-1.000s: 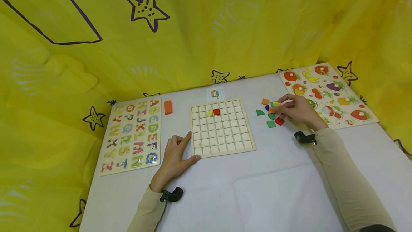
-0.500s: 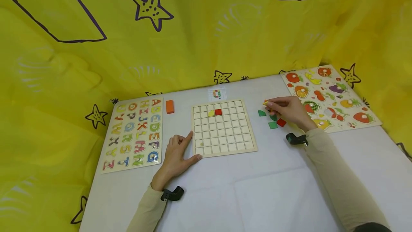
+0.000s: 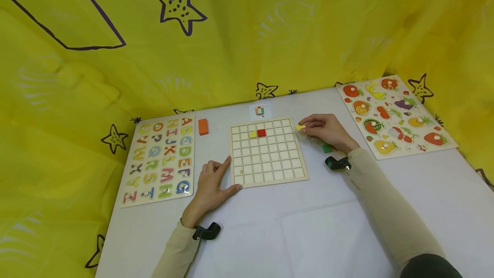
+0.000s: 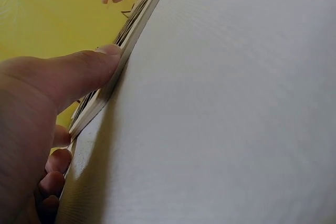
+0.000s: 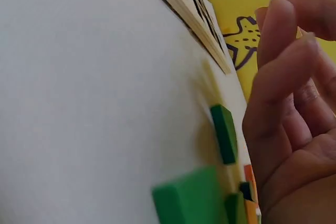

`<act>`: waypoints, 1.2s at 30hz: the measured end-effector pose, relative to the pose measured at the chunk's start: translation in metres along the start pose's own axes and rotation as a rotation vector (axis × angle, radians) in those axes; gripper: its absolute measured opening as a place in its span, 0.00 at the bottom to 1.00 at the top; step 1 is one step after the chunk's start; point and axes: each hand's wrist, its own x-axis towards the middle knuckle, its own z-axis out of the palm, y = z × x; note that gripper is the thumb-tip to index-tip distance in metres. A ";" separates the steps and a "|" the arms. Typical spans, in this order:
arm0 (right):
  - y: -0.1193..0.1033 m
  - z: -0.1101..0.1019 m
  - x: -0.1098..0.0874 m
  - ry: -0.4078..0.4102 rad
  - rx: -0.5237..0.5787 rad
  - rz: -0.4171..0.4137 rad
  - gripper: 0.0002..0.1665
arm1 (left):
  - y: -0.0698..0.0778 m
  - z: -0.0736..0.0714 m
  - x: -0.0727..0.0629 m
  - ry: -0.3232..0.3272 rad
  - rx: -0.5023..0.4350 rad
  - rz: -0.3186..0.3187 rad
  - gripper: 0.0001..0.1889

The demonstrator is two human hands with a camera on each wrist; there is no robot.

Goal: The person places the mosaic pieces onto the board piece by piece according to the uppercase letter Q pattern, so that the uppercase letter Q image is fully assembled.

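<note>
A wooden grid board [image 3: 274,162] lies mid-table, with a yellow tile [image 3: 252,134] beside a red tile [image 3: 261,133] in its upper rows. My left hand [image 3: 210,190] touches the board's near left corner, index finger at the left side and thumb against the front edge. In the left wrist view that thumb rests on the board's rim [image 4: 142,27]. Just right of the board, above the table, my right hand [image 3: 326,131] pinches a small yellow piece [image 3: 300,128] between its fingertips. Green pieces [image 3: 326,148] lie below that hand, which partly hides the pile.
An alphabet puzzle board [image 3: 158,162] lies at the left, a fruit puzzle board [image 3: 397,119] at the right. An orange block [image 3: 203,126] sits behind the left hand. Behind the grid board lies a pattern card [image 3: 260,111]. A yellow curtain [image 3: 231,33] hangs along the back.
My right hand has picked up the yellow piece from the pile and moved left with it towards the grid board. The left hand stays at the board's corner.
</note>
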 end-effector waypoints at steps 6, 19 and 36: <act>0.000 0.015 0.006 -0.044 -0.039 -0.006 0.22 | -0.001 0.000 -0.001 -0.002 0.001 0.004 0.48; -0.016 0.043 0.023 -0.038 -0.168 0.012 0.18 | -0.002 0.000 -0.003 0.000 0.001 0.011 0.48; -0.037 0.069 0.045 -0.079 -0.299 -0.074 0.16 | -0.002 -0.001 0.001 -0.009 0.000 0.014 0.49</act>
